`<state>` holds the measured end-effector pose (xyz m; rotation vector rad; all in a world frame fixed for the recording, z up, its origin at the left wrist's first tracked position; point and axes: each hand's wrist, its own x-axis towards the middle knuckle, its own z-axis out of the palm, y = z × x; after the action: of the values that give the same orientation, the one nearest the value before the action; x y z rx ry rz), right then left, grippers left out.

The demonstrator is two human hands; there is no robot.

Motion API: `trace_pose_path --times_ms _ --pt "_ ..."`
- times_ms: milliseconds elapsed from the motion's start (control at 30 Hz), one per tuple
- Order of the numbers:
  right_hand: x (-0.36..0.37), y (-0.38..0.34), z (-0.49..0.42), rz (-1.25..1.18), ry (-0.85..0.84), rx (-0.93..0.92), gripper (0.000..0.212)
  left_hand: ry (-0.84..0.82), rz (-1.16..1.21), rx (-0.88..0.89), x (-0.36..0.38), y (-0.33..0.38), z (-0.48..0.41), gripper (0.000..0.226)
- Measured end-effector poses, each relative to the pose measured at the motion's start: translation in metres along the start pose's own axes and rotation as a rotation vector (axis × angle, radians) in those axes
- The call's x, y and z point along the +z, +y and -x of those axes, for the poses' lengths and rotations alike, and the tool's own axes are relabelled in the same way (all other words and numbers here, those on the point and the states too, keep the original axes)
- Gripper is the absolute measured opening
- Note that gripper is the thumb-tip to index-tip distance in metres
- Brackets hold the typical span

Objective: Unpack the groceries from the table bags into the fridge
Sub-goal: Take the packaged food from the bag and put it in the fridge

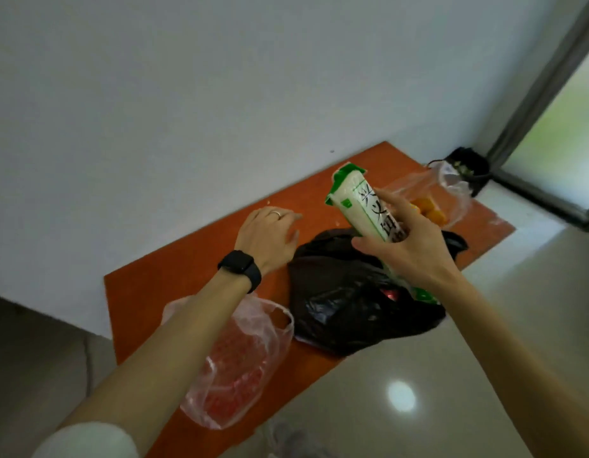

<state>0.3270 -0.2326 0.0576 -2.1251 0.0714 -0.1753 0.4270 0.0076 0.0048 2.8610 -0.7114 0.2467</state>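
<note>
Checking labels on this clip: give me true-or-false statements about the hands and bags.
1. The right hand grips a white-and-green packet over the black bag. True.
2. The left hand holds the black bag. False: it holds nothing, fingers relaxed over the table.
3. The near clear bag has orange contents. False: red; orange items sit in the far clear bag.
4. A black watch is on the left wrist. True.
</note>
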Motion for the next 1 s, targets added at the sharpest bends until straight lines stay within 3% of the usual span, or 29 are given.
trace_pose_path --times_ms 233,433,667,1000 --pt "-0.210 0.066 0.098 0.324 0.360 0.017 0.085 0.068 0.147 0.300 -0.023 0.259 -0.090 0.042" --pt "-0.355 0.120 0.188 0.390 0.662 0.107 0.083 0.105 0.270 0.530 -0.038 0.470 -0.113 0.042" --pt "-0.482 0.170 0.264 0.452 0.919 0.195 0.082 0.120 0.328 0.791 -0.060 0.655 -0.135 0.043" --pt "-0.653 0.217 0.308 0.639 1.110 0.329 0.079 0.146 0.449 1.019 -0.057 0.883 -0.198 0.044"
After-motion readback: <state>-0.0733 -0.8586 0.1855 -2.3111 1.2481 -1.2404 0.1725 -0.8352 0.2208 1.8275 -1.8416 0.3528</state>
